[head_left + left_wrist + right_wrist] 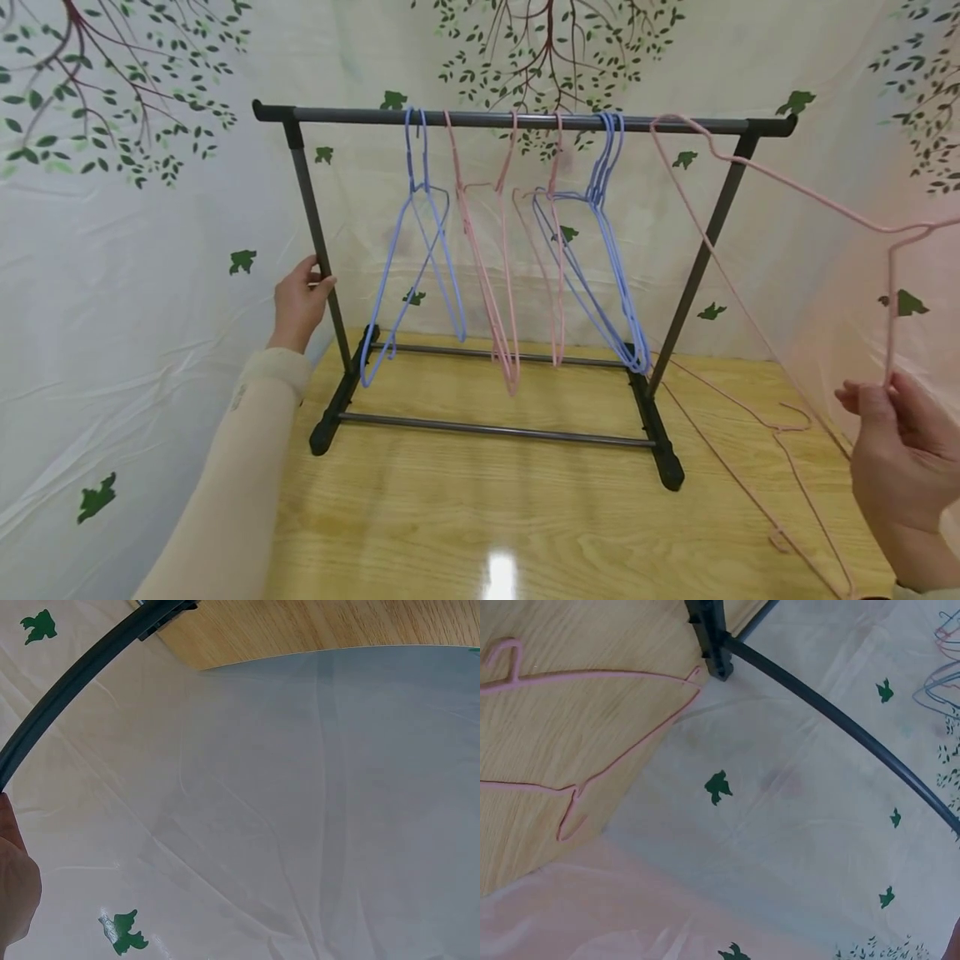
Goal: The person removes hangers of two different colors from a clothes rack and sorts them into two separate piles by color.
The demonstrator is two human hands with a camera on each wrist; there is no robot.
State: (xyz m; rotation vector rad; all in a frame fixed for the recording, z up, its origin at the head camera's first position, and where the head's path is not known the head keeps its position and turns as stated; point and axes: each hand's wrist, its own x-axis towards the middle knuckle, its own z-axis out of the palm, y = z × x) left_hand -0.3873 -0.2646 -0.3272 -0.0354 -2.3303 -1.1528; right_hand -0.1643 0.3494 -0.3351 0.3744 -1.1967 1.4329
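My left hand [300, 304] grips the left post [306, 192] of a dark metal clothes rack. In the left wrist view, only part of that hand [19, 892] shows beside the post [67, 686]. On the far right, my right hand [903, 458] pinches a thin pink part of a pink clothes hanger [810, 197], held up in front of the rack's right end. Blue hangers [388, 279] and pink hangers [481, 271] hang from the top rail [345, 116]. Further right on the rail is a cluster of blue hangers [617, 267].
Pink hangers [738, 483] lie on the wooden tabletop [405, 517] right of the rack, also visible as pink hangers [592, 674] in the right wrist view. Black feet [670, 467] and lower bars [495, 430] support the rack. A pale leaf-printed sheet [150, 333] hangs behind.
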